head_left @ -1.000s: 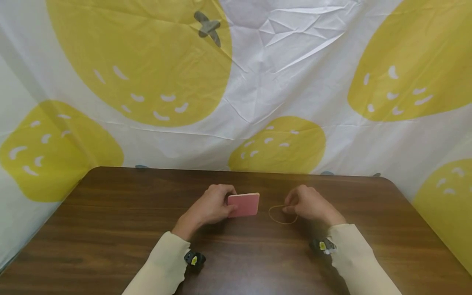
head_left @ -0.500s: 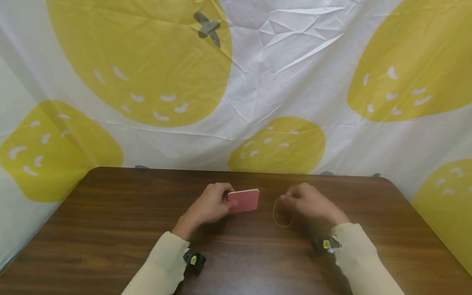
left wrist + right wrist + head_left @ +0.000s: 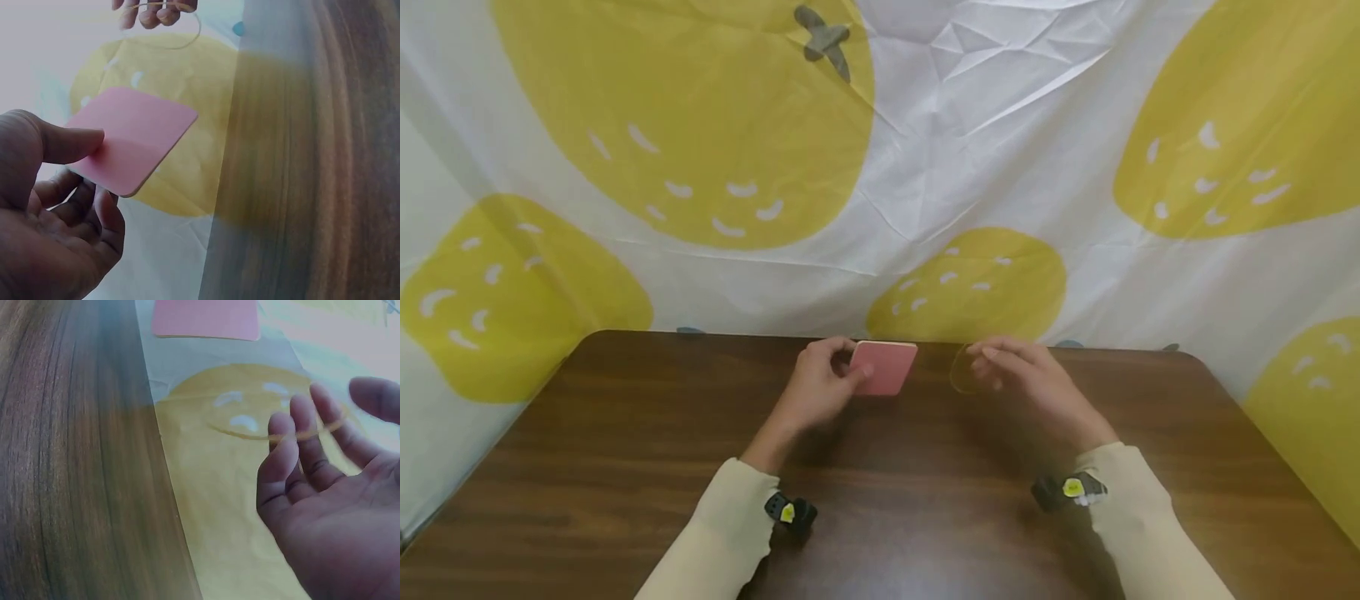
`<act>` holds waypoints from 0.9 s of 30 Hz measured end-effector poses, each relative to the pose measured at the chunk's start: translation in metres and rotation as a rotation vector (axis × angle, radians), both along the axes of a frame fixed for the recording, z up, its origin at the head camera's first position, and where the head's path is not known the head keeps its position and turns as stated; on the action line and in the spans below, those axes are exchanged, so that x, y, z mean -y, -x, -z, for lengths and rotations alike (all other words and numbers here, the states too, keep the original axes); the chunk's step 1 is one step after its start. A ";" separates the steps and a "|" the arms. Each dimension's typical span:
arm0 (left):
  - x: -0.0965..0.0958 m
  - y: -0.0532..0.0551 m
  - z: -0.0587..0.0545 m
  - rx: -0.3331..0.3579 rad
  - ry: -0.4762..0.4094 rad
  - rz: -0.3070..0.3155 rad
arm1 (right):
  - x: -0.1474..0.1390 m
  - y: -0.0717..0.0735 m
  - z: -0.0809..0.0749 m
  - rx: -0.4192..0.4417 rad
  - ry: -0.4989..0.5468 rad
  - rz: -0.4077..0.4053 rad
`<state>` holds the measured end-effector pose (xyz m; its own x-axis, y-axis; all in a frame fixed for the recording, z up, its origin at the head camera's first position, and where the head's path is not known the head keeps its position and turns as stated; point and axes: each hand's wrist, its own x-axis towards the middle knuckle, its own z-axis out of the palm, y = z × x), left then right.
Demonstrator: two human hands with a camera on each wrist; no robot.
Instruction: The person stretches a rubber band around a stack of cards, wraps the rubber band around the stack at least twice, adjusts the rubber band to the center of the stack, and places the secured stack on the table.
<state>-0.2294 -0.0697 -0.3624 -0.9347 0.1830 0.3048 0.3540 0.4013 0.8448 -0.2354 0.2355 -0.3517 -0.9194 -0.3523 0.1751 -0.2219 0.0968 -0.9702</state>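
Holding a pink pad (image 3: 883,369) up just left of the head view's centre, the person in front of me has the left hand (image 3: 820,382) at its left edge, thumb flat on the near face and fingers behind, a plain pinch. It is thin, rounded at the corners and pale along its top edge; whether it is one block or a stack of cards I can't make out from where I stand. I'd judge it light and fairly stiff, perhaps a little smooth, and likely to splay or slide if it is in fact a stack, so a hold across both faces near an edge, like this one, suits it and leaves the right side free. Right of centre, well apart from the pad, the right hand (image 3: 1026,375) carries a thin yellowish band (image 3: 240,434) whose loop hangs beside the fingertips. The fingers are bent and somewhat spread, with the band running across them in the right wrist view; whether thumb and finger actually pinch it I can't tell. It looks almost weightless, soft and probably stretchy, best taken by its strand with the fingertips. Both hands are raised over the brown table (image 3: 880,508), near its far edge, before a fruit-printed cloth (image 3: 917,175).
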 end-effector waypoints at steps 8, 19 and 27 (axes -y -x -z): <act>0.003 -0.002 -0.009 0.000 -0.101 0.038 | 0.005 -0.004 -0.011 -0.062 0.167 -0.027; 0.005 -0.011 -0.022 0.024 -0.109 0.070 | 0.015 -0.011 -0.021 -0.267 0.122 0.116; 0.003 -0.016 -0.026 0.068 -0.194 0.109 | 0.021 -0.017 -0.022 -0.236 0.124 0.050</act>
<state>-0.2134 -0.0731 -0.3368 -0.9321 0.2281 0.2814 0.3263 0.1912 0.9257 -0.2180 0.2147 -0.3295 -0.8640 -0.2694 0.4254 -0.4409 -0.0032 -0.8975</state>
